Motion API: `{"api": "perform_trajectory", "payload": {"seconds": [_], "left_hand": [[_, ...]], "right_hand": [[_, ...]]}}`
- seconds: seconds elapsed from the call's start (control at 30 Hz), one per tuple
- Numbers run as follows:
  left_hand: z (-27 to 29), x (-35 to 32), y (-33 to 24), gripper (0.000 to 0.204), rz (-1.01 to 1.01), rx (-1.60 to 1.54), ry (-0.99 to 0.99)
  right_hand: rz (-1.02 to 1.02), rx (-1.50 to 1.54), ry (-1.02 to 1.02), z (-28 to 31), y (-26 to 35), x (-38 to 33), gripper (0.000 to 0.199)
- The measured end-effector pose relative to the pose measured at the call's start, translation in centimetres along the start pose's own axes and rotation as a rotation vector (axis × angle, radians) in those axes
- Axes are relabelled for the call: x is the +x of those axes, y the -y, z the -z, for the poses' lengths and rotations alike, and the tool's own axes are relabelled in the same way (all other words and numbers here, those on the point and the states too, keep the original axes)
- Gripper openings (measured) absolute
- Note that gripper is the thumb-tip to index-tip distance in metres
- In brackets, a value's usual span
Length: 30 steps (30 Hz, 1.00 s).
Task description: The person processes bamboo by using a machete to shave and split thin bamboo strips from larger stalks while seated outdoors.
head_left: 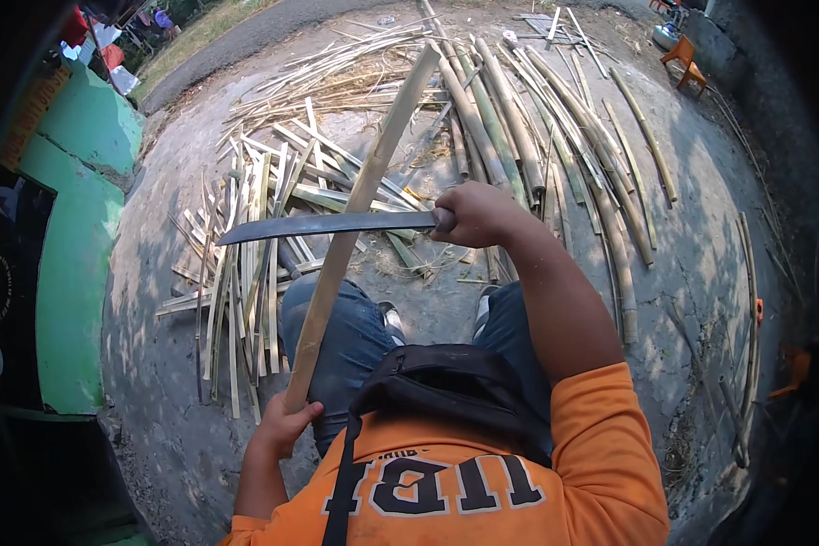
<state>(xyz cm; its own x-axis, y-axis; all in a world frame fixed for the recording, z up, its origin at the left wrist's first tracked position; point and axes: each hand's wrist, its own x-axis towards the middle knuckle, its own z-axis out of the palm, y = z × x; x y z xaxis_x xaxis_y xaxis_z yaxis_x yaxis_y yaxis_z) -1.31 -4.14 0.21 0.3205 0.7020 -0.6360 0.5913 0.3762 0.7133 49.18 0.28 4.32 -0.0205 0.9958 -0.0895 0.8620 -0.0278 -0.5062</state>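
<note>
- On the concrete ground (701,246), a person sits with knees apart, in jeans and an orange shirt.
- Left hand (282,423): closed around the lower end of a long bamboo slat (359,205), low left, beside the left knee.
- Slat: runs up and to the right from that hand, across the left thigh, out over the ground toward the bamboo poles (519,127); flat pale face up.
- Right hand (478,214): fist closed on the handle of a machete (328,226), at centre, above the knees.
- Machete: blade lies near level, tip pointing left; it crosses the slat about midway along it. Whether the edge bites into the slat, cannot tell.
- Split strips (246,273): loose heap on the ground at left, under and beyond the blade tip.
- Poles: whole, green-brown, fanned out ahead and to the right.
- Orange chair (684,59): far upper right, well apart.
</note>
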Motion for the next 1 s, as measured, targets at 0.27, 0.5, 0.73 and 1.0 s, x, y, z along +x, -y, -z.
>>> {"api": "perform_trajectory", "payload": {"seconds": [0.27, 0.5, 0.73, 1.0], "left_hand": [[0.0, 0.0, -0.3, 0.034, -0.058, 0.007, 0.004], [0.3, -0.2, -0.2, 0.039, 0.014, 0.068, 0.010], [0.3, -0.1, 0.6, 0.039, -0.016, 0.040, 0.000], [0.3, 0.0, 0.3, 0.037, -0.036, 0.012, 0.038]], "right_hand": [[-0.052, -0.080, 0.004, 0.5, 1.0, -0.5, 0.035], [0.118, -0.327, -0.392, -0.3, -0.1, 0.0, 0.021], [0.116, -0.204, -0.389, -0.4, -0.5, -0.6, 0.015], [0.086, -0.164, -0.357, 0.9, 0.3, -1.0, 0.017]]}}
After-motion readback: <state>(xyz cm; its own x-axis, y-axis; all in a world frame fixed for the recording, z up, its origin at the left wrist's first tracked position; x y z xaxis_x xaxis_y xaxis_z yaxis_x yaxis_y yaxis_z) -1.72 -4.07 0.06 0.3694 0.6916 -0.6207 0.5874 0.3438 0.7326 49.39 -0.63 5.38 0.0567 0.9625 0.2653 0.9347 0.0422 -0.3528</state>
